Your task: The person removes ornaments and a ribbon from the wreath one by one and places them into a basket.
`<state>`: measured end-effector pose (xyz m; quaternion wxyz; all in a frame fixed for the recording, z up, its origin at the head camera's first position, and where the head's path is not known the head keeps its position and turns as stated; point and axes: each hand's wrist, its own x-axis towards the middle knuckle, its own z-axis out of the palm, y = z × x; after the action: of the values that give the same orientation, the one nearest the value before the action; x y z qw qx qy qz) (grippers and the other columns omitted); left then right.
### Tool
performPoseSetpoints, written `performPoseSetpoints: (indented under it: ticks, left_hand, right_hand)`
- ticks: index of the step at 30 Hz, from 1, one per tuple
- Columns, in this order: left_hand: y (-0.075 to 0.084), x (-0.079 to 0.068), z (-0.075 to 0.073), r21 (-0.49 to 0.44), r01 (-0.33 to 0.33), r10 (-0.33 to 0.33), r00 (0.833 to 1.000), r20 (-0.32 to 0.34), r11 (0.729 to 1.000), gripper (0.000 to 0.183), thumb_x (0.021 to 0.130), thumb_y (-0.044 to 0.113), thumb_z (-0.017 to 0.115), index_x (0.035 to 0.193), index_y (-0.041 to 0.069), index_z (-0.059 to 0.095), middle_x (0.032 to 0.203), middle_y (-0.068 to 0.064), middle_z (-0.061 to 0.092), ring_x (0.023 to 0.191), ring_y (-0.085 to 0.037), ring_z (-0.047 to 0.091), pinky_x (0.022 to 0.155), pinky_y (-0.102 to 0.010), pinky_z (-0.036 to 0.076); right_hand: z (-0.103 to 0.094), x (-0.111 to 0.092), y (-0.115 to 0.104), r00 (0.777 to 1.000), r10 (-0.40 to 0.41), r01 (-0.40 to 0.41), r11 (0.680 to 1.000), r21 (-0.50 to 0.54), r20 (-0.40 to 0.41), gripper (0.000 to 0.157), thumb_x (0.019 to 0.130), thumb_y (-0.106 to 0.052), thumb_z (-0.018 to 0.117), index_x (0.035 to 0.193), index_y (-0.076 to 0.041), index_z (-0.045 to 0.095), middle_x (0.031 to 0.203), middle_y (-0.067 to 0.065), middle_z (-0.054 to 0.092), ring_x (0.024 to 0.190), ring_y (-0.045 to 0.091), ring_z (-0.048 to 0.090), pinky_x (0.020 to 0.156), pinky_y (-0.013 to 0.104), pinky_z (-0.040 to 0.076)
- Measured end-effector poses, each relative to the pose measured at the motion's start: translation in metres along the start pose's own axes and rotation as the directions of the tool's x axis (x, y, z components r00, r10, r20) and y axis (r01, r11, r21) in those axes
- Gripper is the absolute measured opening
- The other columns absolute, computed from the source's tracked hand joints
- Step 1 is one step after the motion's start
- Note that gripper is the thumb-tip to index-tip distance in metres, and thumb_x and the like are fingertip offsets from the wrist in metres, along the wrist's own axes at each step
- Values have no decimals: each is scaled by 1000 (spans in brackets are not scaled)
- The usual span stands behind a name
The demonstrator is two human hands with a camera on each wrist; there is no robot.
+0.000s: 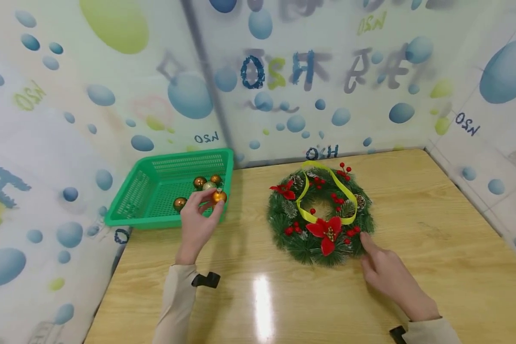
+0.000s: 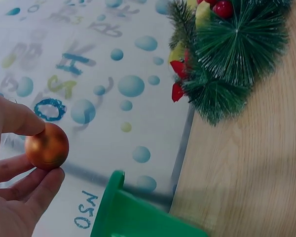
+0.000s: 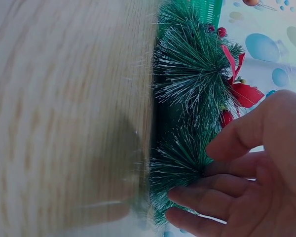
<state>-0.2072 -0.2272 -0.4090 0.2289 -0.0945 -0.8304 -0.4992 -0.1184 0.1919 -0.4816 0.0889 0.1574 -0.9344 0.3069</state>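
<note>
My left hand (image 1: pixel 199 223) pinches a shiny orange-gold Christmas ball (image 1: pixel 219 197) between thumb and fingertips, above the right side of a green plastic basket (image 1: pixel 139 222). The left wrist view shows that ball (image 2: pixel 47 146) held clear of the basket rim (image 2: pixel 116 185). On the table lies a green Christmas wreath (image 1: pixel 284 234) with red flowers, berries, pine cones and a yellow ribbon (image 1: pixel 302 210). My right hand (image 1: pixel 389 274) holds the wreath's near right edge. In the right wrist view its thumb and fingers (image 3: pixel 202 197) lie about the green needles, partly hiding them.
Several more balls, brown (image 1: pixel 180 204) and pale gold (image 1: pixel 209 186), lie in the basket. The basket stands at the table's back left corner. Walls printed with blue bubbles (image 1: pixel 191 95) border the wooden table (image 1: pixel 438 215) at the back and sides.
</note>
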Motion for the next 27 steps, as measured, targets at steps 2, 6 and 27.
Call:
performPoseSetpoints:
  ticks: [2,6,27]
  left_hand:
    - [-2,1,-2,-3,-8,8,1000,-20,1000,32,91,2,73,122,-3,67,115,-17,63,104,-28,67,90,-28,60]
    - [-5,0,-7,24,-5,6,999,-32,1000,32,92,1,72,122,-4,67,115,-18,64,103,-29,66,91,-32,61]
    - [-27,11,-42,119,50,-35,991,-127,992,32,94,7,71,125,-2,67,116,-18,68,102,-26,67,86,-11,56]
  right_hand:
    - [0,-1,1,1000,-13,13,1000,-9,-17,56,88,7,59,141,18,46,130,39,58,42,-7,17,35,18,29]
    - [0,-4,1,999,-29,28,999,-16,-38,55,86,8,60,139,19,48,135,39,53,42,-9,16,35,18,29]
    - [2,-2,-3,1000,3,-3,1000,5,-18,54,88,8,57,140,20,46,139,40,49,41,-8,16,35,18,31]
